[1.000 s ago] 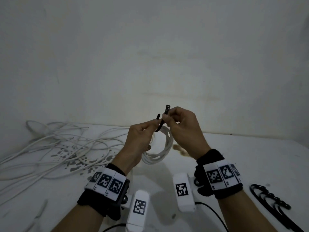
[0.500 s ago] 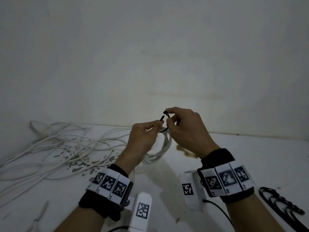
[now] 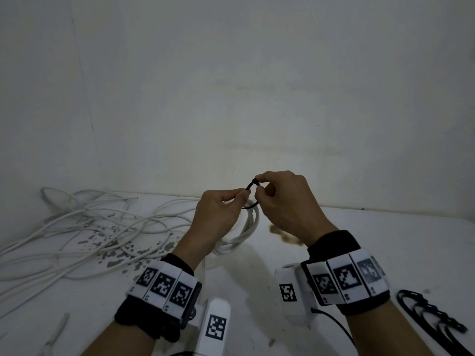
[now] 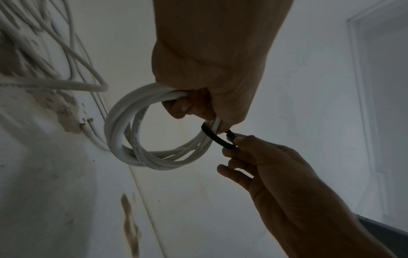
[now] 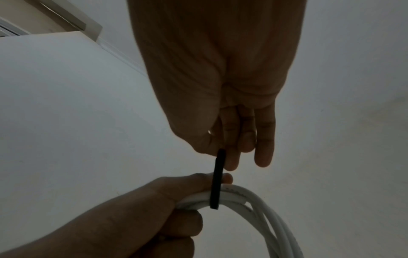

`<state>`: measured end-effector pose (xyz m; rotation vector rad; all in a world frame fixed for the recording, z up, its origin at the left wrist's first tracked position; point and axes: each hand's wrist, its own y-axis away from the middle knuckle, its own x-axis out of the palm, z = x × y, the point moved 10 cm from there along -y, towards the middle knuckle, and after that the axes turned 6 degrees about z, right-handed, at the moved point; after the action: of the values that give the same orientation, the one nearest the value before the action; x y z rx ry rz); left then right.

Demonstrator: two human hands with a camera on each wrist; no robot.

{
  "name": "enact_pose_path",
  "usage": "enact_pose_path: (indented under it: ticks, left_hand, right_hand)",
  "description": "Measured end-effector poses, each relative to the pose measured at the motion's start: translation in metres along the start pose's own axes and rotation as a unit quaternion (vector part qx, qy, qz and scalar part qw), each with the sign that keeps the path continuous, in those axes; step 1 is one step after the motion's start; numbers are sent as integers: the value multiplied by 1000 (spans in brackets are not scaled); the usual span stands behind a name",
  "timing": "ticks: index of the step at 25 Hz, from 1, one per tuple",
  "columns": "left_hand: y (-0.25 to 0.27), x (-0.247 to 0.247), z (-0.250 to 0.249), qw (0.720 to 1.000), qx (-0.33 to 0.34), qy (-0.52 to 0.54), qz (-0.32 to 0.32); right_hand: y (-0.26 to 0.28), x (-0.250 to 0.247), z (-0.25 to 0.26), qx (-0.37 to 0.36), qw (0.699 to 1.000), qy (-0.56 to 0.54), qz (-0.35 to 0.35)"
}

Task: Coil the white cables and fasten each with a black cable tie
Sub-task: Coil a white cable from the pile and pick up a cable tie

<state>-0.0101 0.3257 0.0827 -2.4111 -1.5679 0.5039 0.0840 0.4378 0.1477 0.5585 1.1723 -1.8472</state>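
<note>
While my left hand [image 4: 212, 73] is gripping the coiled white cable [image 4: 123, 132], my right hand [image 3: 288, 204] is pinching the black cable tie [image 4: 215, 137] around it; loose white cables [image 3: 84, 227] are waiting.

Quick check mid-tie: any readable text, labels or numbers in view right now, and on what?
None readable.
Left wristband and right wristband: black-and-white square code markers, with tiny characters beneath, too small to read.
White wrist camera housings: code markers only.
Coiled white cable: faint printing along the jacket, too blurred to read.
</note>
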Motion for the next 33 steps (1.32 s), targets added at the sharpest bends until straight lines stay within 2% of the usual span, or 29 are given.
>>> enact_pose_path:
  ticks: [9, 13, 15, 17, 19, 21, 24, 28, 30, 33]
  left_hand:
    - [0, 0, -6, 997, 18, -77, 12]
    - [1, 0, -18, 990, 51, -128, 23]
    - [2, 1, -26, 985, 78, -148, 48]
    - [7, 5, -36, 979, 104, -159, 78]
    - [9, 9, -45, 978, 117, -145, 96]
    - [7, 11, -46, 984, 94, -121, 90]
    - [7, 16, -39, 989, 52, -109, 81]
    - [9, 18, -31, 992, 27, -92, 85]
    - [8, 17, -28, 992, 21, -99, 77]
    - [5, 13, -29, 986, 39, -155, 51]
  right_hand:
    - [0, 4, -4, 4, 1000, -19, 20]
    - [1, 2, -6, -1, 998, -39, 46]
    - [3, 4, -7, 1, 993, -90, 72]
    - [5, 6, -16, 29, 971, -217, 93]
    - [5, 2, -24, 42, 948, -308, 64]
    - [3, -9, -26, 35, 960, -279, -4]
    - [2, -20, -15, 11, 983, -161, -87]
    - [7, -30, 5, -38, 984, -50, -169]
    - [11, -31, 16, -64, 981, 13, -183]
    - [10, -23, 26, -70, 987, 41, -140]
